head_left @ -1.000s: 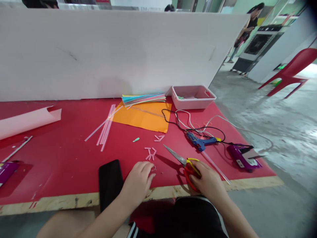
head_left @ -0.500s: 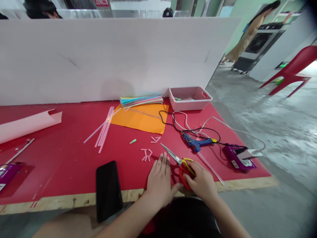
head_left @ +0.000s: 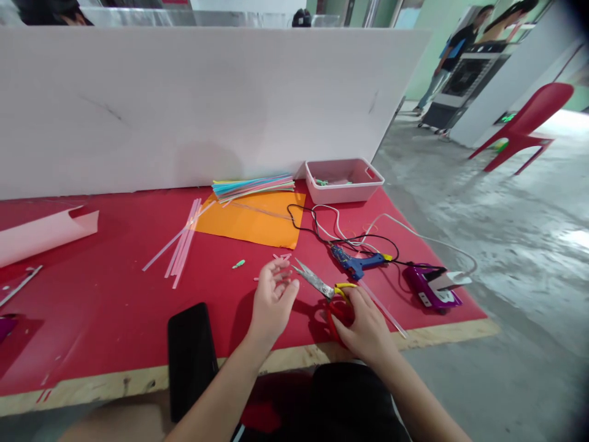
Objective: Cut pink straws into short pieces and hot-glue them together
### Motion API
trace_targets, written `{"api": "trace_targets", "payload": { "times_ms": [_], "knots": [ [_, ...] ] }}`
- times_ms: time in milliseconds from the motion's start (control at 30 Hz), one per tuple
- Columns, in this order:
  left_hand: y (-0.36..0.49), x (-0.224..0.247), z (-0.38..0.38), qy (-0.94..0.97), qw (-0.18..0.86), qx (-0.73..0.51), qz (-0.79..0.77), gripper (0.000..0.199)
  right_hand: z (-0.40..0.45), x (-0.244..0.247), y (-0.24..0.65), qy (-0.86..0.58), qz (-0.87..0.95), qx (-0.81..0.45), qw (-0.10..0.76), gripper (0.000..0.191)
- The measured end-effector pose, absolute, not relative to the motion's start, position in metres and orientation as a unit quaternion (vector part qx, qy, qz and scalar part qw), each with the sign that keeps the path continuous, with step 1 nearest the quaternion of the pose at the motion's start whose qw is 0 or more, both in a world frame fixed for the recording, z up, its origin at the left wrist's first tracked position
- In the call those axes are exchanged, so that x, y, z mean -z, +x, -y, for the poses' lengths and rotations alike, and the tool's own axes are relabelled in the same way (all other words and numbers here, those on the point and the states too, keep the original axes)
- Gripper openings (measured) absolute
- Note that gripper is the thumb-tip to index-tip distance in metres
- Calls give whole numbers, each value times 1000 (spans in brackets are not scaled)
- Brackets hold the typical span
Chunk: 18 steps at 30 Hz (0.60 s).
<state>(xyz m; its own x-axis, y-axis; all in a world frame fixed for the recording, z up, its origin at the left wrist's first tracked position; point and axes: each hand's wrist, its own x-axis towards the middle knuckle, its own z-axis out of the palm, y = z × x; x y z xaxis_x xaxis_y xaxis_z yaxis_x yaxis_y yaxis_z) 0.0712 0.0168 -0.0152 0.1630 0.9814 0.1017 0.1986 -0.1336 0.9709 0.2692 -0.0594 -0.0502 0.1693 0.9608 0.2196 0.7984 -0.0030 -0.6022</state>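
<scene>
My right hand (head_left: 365,322) is wrapped round the red and yellow handles of a pair of scissors (head_left: 316,281), whose blades stand slightly apart and point up and left. Left of the blade tips, my left hand (head_left: 275,301) hovers over the red tabletop with loosely curled, separated fingers; nothing shows in it. Just beyond its fingertips lie short pink cut pieces (head_left: 284,256), partly covered by the hand. A small green piece (head_left: 238,264) lies to the left. Several long pink strips (head_left: 184,248) rest farther left, one crossing the others.
A black phone (head_left: 191,356) overhangs the front edge. Behind are an orange sheet (head_left: 251,226), a bundle of coloured strips (head_left: 253,186) and a pink bin (head_left: 345,191). A blue glue gun (head_left: 356,263), tangled cords and a purple box-like device (head_left: 432,287) occupy the right. A white panel (head_left: 221,104) borders the back.
My left hand has lifted off the tabletop and moved left, its flat fingers now curled. The scissor blades have parted a little. The view has shifted slightly, and another person shows at the back right.
</scene>
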Motion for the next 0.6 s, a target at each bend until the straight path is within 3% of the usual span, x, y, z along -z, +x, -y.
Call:
{"api": "trace_targets", "payload": {
  "times_ms": [200, 267, 600],
  "knots": [
    [64, -5, -18, 509, 536, -439, -510, 91, 62, 36, 264, -658, 713, -75, 231, 37],
    [65, 0, -15, 484, 558, -415, -532, 99, 63, 34, 261, -656, 722, -55, 210, 37],
    [74, 8, -9, 373, 617, -398, -568, 64, 70, 22, 258, -653, 740, -63, 148, 33]
  ]
}}
